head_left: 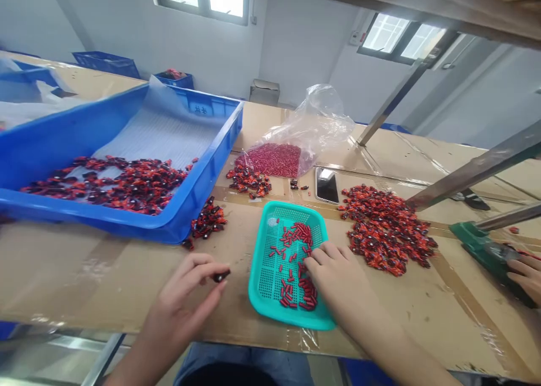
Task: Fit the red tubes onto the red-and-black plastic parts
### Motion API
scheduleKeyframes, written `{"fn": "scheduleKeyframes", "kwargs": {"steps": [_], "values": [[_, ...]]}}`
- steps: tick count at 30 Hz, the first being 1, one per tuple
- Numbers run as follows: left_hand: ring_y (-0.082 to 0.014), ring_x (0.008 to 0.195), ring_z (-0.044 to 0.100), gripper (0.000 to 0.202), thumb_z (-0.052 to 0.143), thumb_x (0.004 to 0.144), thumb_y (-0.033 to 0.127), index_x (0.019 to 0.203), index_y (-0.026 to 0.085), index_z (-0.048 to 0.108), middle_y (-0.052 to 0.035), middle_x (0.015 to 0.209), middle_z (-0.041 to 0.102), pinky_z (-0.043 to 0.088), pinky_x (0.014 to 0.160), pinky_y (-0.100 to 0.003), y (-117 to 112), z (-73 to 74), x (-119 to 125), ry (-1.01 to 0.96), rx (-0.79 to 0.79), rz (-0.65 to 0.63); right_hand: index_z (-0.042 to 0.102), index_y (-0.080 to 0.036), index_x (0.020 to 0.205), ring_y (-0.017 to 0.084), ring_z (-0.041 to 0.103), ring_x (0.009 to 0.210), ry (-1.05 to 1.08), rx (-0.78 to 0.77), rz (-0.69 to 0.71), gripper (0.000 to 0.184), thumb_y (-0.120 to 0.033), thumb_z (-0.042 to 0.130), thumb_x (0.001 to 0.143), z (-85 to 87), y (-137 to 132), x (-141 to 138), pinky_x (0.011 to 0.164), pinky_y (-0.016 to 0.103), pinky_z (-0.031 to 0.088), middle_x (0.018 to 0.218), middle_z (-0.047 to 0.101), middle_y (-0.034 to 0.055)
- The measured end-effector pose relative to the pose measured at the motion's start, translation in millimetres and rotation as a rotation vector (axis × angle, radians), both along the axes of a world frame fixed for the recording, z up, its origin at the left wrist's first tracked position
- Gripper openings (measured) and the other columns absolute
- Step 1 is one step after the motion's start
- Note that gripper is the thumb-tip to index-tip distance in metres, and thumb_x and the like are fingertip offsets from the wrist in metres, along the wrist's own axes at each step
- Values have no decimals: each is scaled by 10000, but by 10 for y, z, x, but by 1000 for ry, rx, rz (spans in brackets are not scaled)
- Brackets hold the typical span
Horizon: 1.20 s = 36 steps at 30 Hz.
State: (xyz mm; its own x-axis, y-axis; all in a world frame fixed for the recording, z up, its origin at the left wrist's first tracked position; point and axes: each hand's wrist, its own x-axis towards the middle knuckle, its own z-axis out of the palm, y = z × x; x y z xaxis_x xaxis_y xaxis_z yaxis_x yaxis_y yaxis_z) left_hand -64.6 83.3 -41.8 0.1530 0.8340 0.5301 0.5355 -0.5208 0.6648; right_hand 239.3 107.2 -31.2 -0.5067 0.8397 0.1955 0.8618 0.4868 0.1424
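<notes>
My left hand (186, 298) is over the cardboard-covered table, thumb and fingertips pinched on a small dark, glossy part (221, 275). To its right stands a turquoise perforated plastic basket (255, 287) with many small red cylindrical pins (307, 293) lying loose in it. My right hand (336, 276) reaches over the basket's right rim, its fingers curled down among the pins. Its fingertips are partly hidden, so I cannot make out what they hold. Just above my left hand is a small heap of red-and-black parts (208, 220), against the blue crate's corner.
A large blue crate (169, 222) holds more red-and-black parts. A bigger pile (386, 228) lies right of the basket. Behind are a clear bag of red pins (274, 159) and a phone (327, 185). At right, another person's hand (526, 276) touches a green tool (482, 251). Metal posts (391, 101) rise behind.
</notes>
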Motion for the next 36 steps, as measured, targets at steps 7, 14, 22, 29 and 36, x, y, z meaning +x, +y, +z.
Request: {"fn": "scheduleKeyframes", "kwargs": {"steps": [7,14,22,29,36], "values": [[-180,1014,759,347,632,926,68,1179,293,709,-33,1044,759,632,892,-235,-263,88,85,-240,-161,-86,696,-192,730,309,616,779,-17,22,21,299,69,605,844,-53,97,-8,690,407,424,731,723,128],[-160,982,758,281,622,947,57,1076,286,721,-37,1017,728,624,869,-206,-316,192,154,-354,-265,-186,636,-223,933,224,666,836,332,-160,140,203,-180,490,1067,146,-89,-87,697,323,542,867,715,55],[-133,952,768,395,658,945,90,1273,308,622,4,1049,771,620,878,-174,-476,185,250,-244,-95,-127,646,-274,1056,187,628,925,1118,-497,297,78,-277,574,1085,414,-544,-544,846,317,543,950,633,16],[-98,902,749,445,587,936,-14,1330,187,546,-3,986,777,586,884,-208,-486,356,304,26,137,-146,650,-218,1057,196,561,895,1056,-207,377,50,-189,610,1052,360,-552,-718,786,306,540,894,552,26],[-125,911,718,452,623,921,-50,1330,131,554,-23,968,791,571,875,-249,-507,314,317,65,231,-121,636,-162,995,191,542,847,850,-18,396,79,-87,615,1003,339,-560,-692,833,333,529,878,576,41]]}}
